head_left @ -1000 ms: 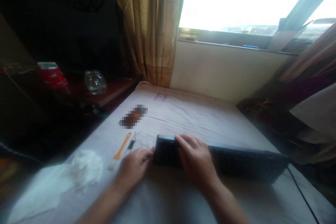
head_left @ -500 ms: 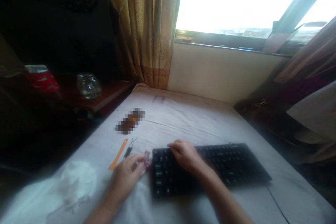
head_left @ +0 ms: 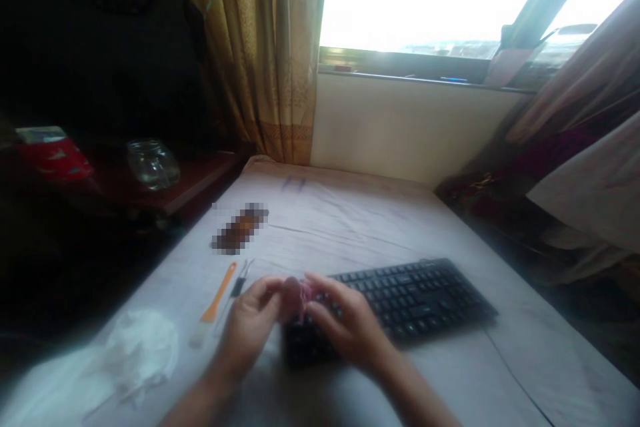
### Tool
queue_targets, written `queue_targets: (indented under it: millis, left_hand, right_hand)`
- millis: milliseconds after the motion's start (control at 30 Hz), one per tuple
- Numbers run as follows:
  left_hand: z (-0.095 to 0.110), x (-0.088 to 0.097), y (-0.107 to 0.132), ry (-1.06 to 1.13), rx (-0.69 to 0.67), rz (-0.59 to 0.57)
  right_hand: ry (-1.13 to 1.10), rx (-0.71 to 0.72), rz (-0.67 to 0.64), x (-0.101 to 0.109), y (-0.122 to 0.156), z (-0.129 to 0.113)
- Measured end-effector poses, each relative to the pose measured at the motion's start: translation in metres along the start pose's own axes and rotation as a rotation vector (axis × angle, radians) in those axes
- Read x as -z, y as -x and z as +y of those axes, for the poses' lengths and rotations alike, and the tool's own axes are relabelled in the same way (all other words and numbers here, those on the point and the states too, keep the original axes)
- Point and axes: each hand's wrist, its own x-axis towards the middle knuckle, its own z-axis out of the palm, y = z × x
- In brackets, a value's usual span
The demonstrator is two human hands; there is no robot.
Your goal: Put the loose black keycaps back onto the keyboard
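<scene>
A black keyboard (head_left: 415,297) lies flat on the white sheet (head_left: 350,220). Over its left end my left hand (head_left: 247,337) and my right hand (head_left: 345,327) meet, both pinching a small pinkish lump (head_left: 296,295) between their fingertips. What the lump is I cannot make out. The keyboard's left keys are partly hidden by my right hand.
An orange-handled brush (head_left: 215,307) and a small dark tool (head_left: 239,283) lie left of the hands. Crumpled white tissue (head_left: 143,350) sits at the near left. A glass jar (head_left: 150,163) and a red packet (head_left: 53,157) stand on a dark side table. Curtain (head_left: 250,47), wall and window behind.
The keyboard went from tilted on edge to lying flat. My left hand picked up the pinkish lump and brought it to my right hand, which lifted off the keys to pinch it.
</scene>
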Motion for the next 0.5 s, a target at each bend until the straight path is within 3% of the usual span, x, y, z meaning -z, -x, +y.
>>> queue_targets:
  millis: [133,267,333,367,433,500]
  left_hand:
    - [0.011,-0.016,-0.006,0.018,0.006,-0.063]
    - [0.011,-0.018,-0.008,-0.045,-0.063,-0.182]
    - [-0.001,-0.009,-0.003,-0.159,-0.124,-0.201]
    - [-0.01,-0.001,0.001,-0.349,-0.209,-0.187]
    - [-0.032,0.016,0.009,-0.647,-0.319,-0.29]
    - [-0.051,0.034,0.015,-0.79,-0.416,-0.41]
  right_hand:
    - [-0.137,-0.017,0.122,-0.003,0.004,-0.004]
    - [-0.043,-0.045,0.228,0.008,0.011,0.001]
    - [0.027,-0.098,0.265,0.023,0.02,0.007]
    - [0.059,-0.127,0.288,0.031,0.025,0.011]
    - [0.11,-0.181,0.336,0.05,0.04,0.022]
    - [0.137,-0.26,0.385,0.068,0.057,0.035]
